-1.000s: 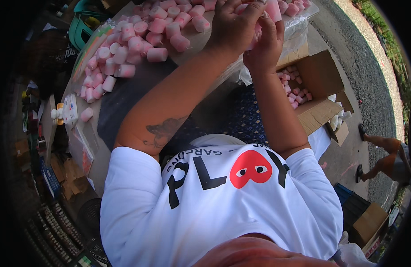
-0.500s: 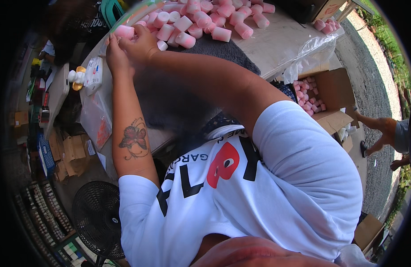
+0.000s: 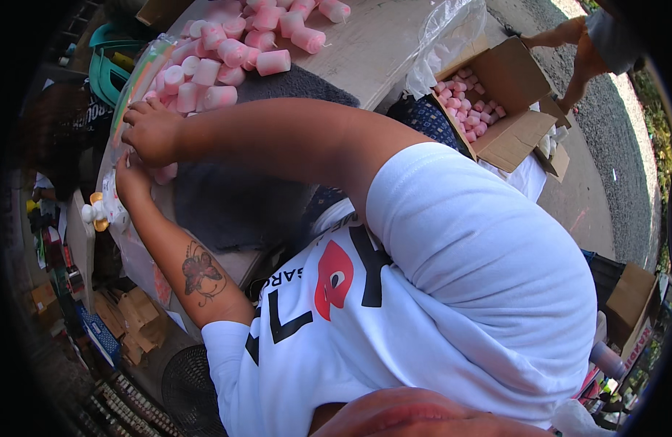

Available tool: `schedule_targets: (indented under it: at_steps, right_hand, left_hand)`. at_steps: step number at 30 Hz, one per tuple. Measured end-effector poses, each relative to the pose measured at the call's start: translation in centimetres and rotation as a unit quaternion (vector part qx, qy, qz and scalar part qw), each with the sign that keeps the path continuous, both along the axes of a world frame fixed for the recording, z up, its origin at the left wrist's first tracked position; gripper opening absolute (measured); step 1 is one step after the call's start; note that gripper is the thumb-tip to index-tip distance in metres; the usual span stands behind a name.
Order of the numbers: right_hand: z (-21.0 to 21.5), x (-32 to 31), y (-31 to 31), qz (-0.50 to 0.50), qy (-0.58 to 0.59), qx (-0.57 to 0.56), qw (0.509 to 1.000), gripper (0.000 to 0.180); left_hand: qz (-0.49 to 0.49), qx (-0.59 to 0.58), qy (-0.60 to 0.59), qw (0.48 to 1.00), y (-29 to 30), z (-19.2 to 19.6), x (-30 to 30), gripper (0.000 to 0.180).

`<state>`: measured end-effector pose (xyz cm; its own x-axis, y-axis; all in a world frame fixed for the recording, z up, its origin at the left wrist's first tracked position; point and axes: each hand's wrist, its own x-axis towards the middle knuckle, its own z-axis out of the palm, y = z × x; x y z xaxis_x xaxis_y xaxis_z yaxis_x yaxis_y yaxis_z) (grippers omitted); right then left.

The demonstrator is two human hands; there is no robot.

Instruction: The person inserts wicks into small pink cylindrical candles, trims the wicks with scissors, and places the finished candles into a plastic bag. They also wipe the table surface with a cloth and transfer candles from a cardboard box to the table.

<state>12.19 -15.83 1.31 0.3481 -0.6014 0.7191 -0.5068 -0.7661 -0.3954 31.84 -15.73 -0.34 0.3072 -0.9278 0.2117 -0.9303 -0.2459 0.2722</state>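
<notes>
A heap of short pink candles [image 3: 221, 52], some with wick ends showing, lies at the far side of the table. My right hand [image 3: 154, 132] is at the heap's near left edge, palm down, fingers apart, holding nothing that I can see. Just below it is my left hand [image 3: 134, 182], its thumb pointing up and its other fingers mostly hidden. Between the hands and the dark grey towel [image 3: 227, 204] a single pink candle [image 3: 165, 173] shows in part; whether the left hand touches it I cannot tell. Clear plastic with coloured stripes [image 3: 136, 87] runs along the heap's left side.
An open cardboard box [image 3: 511, 73] of pink candles stands right of the table [image 3: 380, 36], with clear plastic [image 3: 445, 36] hanging at the edge. A white and gold object [image 3: 96, 211] is near my left forearm. A black fan [image 3: 194, 390] stands lower left; a person's legs [image 3: 569, 58] are upper right.
The view has swung, so the table sits further left. My hands, earlier together at a pink candle, are now apart, the right above the left. The person at right appears higher in the picture.
</notes>
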Motion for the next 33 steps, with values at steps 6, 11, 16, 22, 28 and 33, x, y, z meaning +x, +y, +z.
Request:
schedule_targets:
  at_steps: [6, 11, 16, 22, 28, 33]
  right_hand:
    - [2.5, -16.4, 5.0, 0.11, -0.195, -0.131, 0.966, 0.03]
    - [-5.2, -40.6, 6.2, -0.226, -0.261, -0.085, 0.935, 0.028]
    - [-26.4, -62.0, 9.2, -0.534, -0.252, 0.401, 0.7, 0.04]
    - [-39.8, -68.9, 9.5, -0.494, -0.011, 0.674, 0.549, 0.052]
    - [-42.4, -74.6, 9.4, -0.503, -0.067, 0.704, 0.497, 0.063]
    - [-46.0, -75.1, 7.7, -0.496, -0.068, 0.72, 0.481, 0.061]
  left_hand:
    - [0.168, 0.003, -0.191, 0.967, 1.8, 2.0, -2.5, 0.051]
    - [-0.164, -0.285, -0.277, 0.903, 1.1, 12.4, -19.4, 0.05]
    - [-0.616, -0.298, -0.047, 0.728, 1.4, 6.4, -52.9, 0.028]
    - [-0.592, 0.307, 0.018, 0.745, -1.1, -17.6, -72.7, 0.042]
    - [-0.445, 0.539, 0.071, 0.712, -5.0, -32.3, -77.8, 0.064]
    - [-0.046, 0.698, 0.177, 0.693, -6.1, -35.2, -76.6, 0.076]
